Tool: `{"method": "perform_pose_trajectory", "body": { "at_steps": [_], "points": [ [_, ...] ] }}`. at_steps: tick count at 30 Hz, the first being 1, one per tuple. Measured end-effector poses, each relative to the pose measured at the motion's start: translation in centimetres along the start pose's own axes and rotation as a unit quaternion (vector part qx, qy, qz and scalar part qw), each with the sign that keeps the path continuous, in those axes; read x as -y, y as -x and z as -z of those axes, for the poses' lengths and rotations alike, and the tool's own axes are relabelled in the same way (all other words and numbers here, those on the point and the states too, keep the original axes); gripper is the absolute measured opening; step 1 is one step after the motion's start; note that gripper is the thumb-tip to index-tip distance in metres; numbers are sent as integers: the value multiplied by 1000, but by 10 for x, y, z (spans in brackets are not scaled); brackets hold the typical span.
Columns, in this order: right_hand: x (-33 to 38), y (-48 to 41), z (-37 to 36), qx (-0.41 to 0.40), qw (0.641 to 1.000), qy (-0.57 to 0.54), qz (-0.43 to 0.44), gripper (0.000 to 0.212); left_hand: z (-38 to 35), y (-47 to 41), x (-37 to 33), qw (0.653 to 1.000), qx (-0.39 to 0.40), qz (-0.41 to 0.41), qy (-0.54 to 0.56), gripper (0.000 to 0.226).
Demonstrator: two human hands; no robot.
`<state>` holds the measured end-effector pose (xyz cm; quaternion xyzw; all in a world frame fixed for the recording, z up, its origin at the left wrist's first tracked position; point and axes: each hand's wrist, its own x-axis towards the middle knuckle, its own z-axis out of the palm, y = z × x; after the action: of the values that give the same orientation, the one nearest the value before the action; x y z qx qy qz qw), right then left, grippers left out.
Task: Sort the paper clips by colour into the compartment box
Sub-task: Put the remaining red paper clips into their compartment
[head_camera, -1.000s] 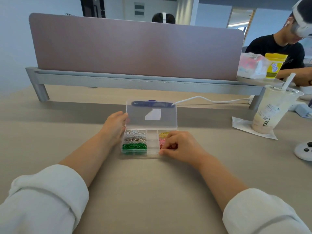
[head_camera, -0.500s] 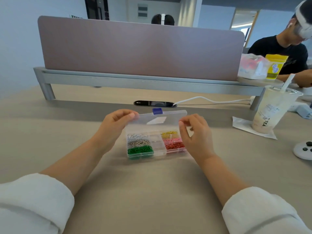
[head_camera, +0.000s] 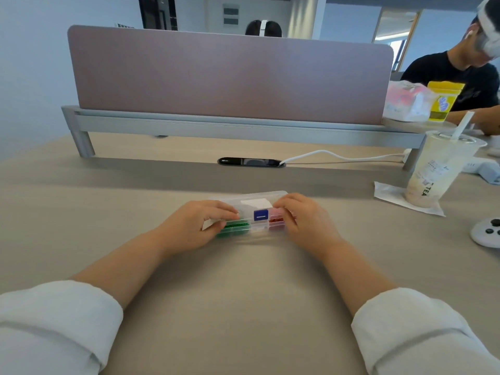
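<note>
The clear compartment box (head_camera: 257,229) lies on the table in front of me with its lid (head_camera: 257,202) folded down over it. A blue latch (head_camera: 260,215) sits at the middle of the front edge. Through the plastic I see green paper clips (head_camera: 234,228) at the left and red and pink paper clips (head_camera: 276,215) at the right. My left hand (head_camera: 196,228) grips the box's left end, fingers on the lid and thumb at the front. My right hand (head_camera: 305,220) grips the right end the same way.
A milk tea cup (head_camera: 439,173) with a straw stands on a napkin at the right. A white controller (head_camera: 487,232) lies at the right edge. A black cable port (head_camera: 250,161) and white cable sit behind the box. A pink divider screen (head_camera: 230,77) closes the back; another person sits beyond it.
The lid stood upright, then both hands took its edge and swung it down over the compartments. The right hand left the red compartment for the lid's right end.
</note>
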<state>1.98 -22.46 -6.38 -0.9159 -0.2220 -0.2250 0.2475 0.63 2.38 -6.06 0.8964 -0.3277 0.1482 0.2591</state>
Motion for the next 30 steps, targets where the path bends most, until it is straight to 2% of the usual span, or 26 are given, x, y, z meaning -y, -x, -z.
{"method": "perform_pose_trajectory", "body": {
  "at_steps": [6,9,11,15,20,23,30],
  "points": [
    [5,0,2,59,997,32,-24,22,-8,0,-2,992,54,-17,-116,50],
    [9,-1,4,66,996,52,-38,23,-8,-2,-2,990,76,-23,-118,52],
    [11,-1,5,67,994,73,-46,24,-7,-4,-3,991,65,-13,-115,50],
    [15,-1,7,71,993,79,-49,25,-7,-8,-4,991,46,-16,-123,31],
    [17,0,6,91,991,90,-28,37,-8,-9,0,990,29,-24,-134,30],
    [19,0,6,99,991,75,-42,34,-8,-9,2,989,22,-31,-145,30],
    [28,-5,-2,114,982,142,-43,29,-16,-15,4,989,12,-1,-146,33]
  ]
}}
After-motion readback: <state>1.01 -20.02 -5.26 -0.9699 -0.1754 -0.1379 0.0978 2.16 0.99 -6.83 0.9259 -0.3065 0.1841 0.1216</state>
